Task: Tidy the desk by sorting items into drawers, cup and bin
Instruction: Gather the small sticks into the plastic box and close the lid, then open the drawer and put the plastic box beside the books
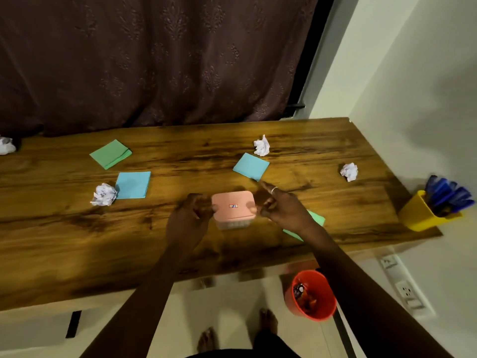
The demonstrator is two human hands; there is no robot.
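A small pink drawer box point(233, 209) with a label on top stands mid-desk. My left hand point(189, 218) touches its left side and my right hand point(280, 206) pinches at its right side; the image is blurred, so the grip is unclear. Blue note pads point(133, 184) point(251, 166) and green pads point(111, 153) point(316, 219) lie around, the last partly under my right wrist. Crumpled paper balls point(103, 194) point(262, 146) point(349, 171) point(6, 145) are scattered. A yellow cup point(423, 215) with blue pens stands at the right end. A red bin point(313, 295) sits on the floor.
The wooden desk point(77, 254) runs against a dark curtain point(154, 60) at the back and a white wall point(413, 99) on the right. Wall sockets point(405, 290) are below the desk's right end. My bare feet point(268, 321) stand on the floor near the bin.
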